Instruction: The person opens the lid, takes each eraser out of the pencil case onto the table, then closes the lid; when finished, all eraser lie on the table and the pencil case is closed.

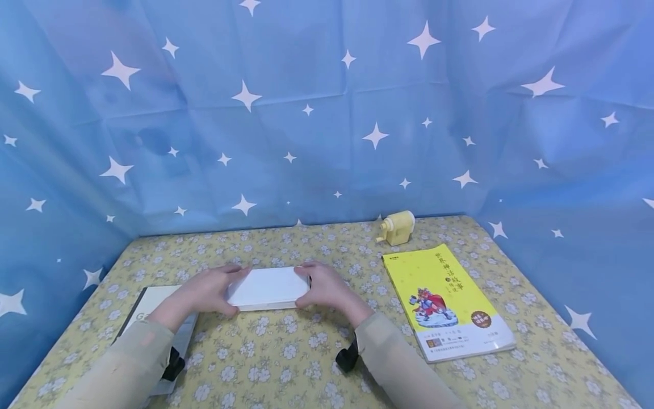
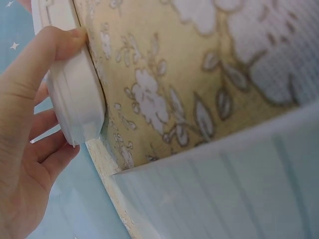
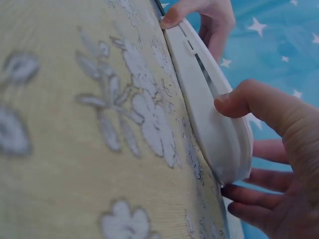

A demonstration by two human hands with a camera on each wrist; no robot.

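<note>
A flat white plastic box [image 1: 268,287] with rounded corners lies on the table in the head view. Around its left end my left hand [image 1: 212,288] is curled, thumb on the near side and fingers at the far side. My right hand [image 1: 328,287] grips the right end in the same way. Along the box's near side [image 3: 202,94], the right wrist view shows a lid seam with a narrow dark slot. In the left wrist view, the thumb of the left hand [image 2: 30,114] presses the side of the box [image 2: 75,94].
A white booklet [image 1: 166,386] lies partly under the left forearm. To the right is a yellow and white book [image 1: 434,301], with a yellow pencil sharpener [image 1: 397,228] behind it. A floral cloth [image 1: 276,363] covers the table; a blue starry curtain [image 1: 306,136] hangs behind.
</note>
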